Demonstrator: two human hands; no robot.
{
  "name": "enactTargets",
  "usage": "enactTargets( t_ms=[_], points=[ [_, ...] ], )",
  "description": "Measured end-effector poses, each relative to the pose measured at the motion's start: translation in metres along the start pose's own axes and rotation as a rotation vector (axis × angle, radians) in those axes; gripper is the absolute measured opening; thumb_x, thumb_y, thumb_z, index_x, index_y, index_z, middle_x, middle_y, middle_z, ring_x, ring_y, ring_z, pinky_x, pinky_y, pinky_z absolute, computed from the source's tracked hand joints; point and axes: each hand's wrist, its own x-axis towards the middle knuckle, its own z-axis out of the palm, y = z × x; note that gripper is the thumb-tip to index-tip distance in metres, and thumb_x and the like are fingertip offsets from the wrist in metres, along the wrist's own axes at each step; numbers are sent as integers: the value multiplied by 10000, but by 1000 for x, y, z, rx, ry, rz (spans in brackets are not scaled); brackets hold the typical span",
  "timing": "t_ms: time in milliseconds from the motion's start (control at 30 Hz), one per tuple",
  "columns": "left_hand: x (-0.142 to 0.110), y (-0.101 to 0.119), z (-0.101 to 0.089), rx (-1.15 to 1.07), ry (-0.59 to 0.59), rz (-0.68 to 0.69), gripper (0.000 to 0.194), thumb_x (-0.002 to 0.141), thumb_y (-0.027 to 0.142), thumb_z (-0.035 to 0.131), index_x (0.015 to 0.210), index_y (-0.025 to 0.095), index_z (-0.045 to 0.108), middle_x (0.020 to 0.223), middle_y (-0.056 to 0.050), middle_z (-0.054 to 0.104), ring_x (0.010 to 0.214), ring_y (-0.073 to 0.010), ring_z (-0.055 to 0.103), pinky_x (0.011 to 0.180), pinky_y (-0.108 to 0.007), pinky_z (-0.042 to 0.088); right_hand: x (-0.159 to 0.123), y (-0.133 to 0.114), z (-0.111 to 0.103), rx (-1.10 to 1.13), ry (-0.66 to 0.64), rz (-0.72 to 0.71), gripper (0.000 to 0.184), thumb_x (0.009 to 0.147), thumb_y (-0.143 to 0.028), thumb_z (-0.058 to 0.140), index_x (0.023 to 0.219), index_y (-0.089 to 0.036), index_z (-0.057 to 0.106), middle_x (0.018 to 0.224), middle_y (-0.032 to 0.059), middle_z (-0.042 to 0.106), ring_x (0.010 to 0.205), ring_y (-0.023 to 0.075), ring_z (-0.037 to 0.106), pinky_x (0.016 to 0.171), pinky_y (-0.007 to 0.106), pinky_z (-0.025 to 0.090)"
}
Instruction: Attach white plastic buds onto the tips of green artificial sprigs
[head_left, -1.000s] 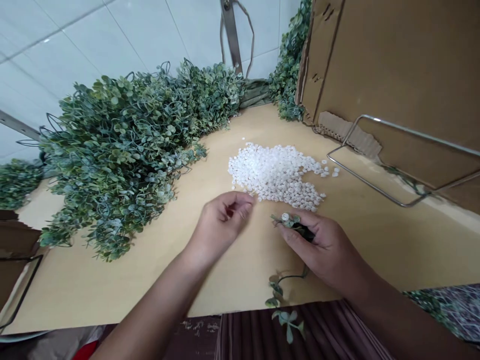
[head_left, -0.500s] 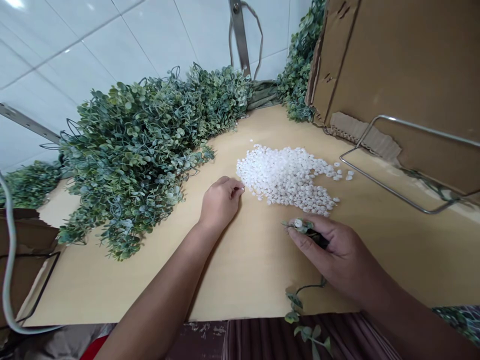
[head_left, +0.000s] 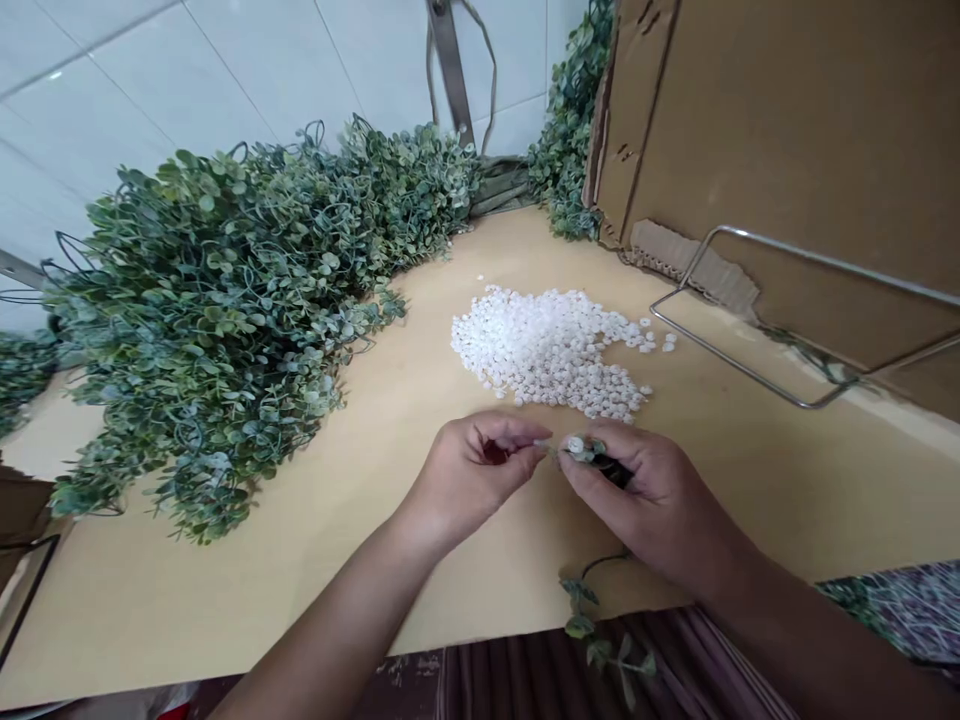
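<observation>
My right hand [head_left: 649, 505] grips a green artificial sprig [head_left: 592, 455] near its tip; a small white piece sits on that tip. The sprig's stem and leaves [head_left: 592, 620] hang below the hand over the table's front edge. My left hand [head_left: 472, 480] is closed in a pinch, its fingertips right at the sprig's tip, holding something small that I cannot name. Both hands hover just in front of a heap of small white plastic pieces [head_left: 547, 350] spread on the tan table [head_left: 225, 580].
A large pile of green artificial foliage [head_left: 225, 310] covers the table's left and back. More foliage [head_left: 566, 150] fills the far corner beside a cardboard box [head_left: 787, 130]. A metal wire frame [head_left: 750, 370] lies at the right. White tiled wall behind.
My left hand reached out to the white heap's edge, then drew back in a pinch to the sprig's tip. My right hand kept its hold on the sprig.
</observation>
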Motion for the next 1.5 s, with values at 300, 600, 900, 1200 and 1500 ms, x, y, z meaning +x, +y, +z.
enactTargets(
  t_ms=[300, 600, 900, 1200, 1500],
  points=[
    [-8, 1, 2, -96, -11, -38, 81, 682, 115, 671, 737, 140, 725, 772, -39, 707, 738, -126, 626, 761, -251, 491, 2, -2, 1, 3, 21, 8, 235, 765, -246, 448, 540, -194, 408, 515, -37, 359, 500, 104, 380, 479, 230, 340],
    [-8, 0, 0, -133, -10, -20, 62, 696, 150, 690, 752, 152, 716, 747, -21, 714, 704, -112, 628, 774, -248, 492, 2, -1, 2, 2, 35, -4, 194, 773, -236, 449, 594, -168, 486, 538, -28, 405, 533, 109, 411, 505, 229, 360],
    [-6, 0, -2, -174, -41, 13, 65, 676, 124, 709, 729, 161, 712, 690, 0, 708, 656, -81, 622, 690, -191, 505, 1, -2, 3, -23, 73, -40, 169, 758, -198, 457, 619, -148, 539, 546, -15, 462, 532, 107, 440, 514, 225, 371],
    [-5, -2, -3, -140, -12, 15, 88, 628, 120, 743, 698, 166, 717, 664, 1, 710, 625, -80, 628, 656, -185, 513, 2, -1, 2, -28, 75, -29, 149, 750, -196, 476, 618, -157, 533, 560, -16, 464, 550, 113, 456, 531, 234, 376],
    [-5, 0, -1, -129, 15, -26, 105, 607, 82, 739, 676, 159, 721, 667, 0, 719, 625, -76, 624, 659, -175, 505, 0, 1, 3, -28, 95, -46, 148, 746, -179, 484, 598, -177, 477, 550, -35, 428, 536, 100, 426, 512, 222, 357]
  ],
)
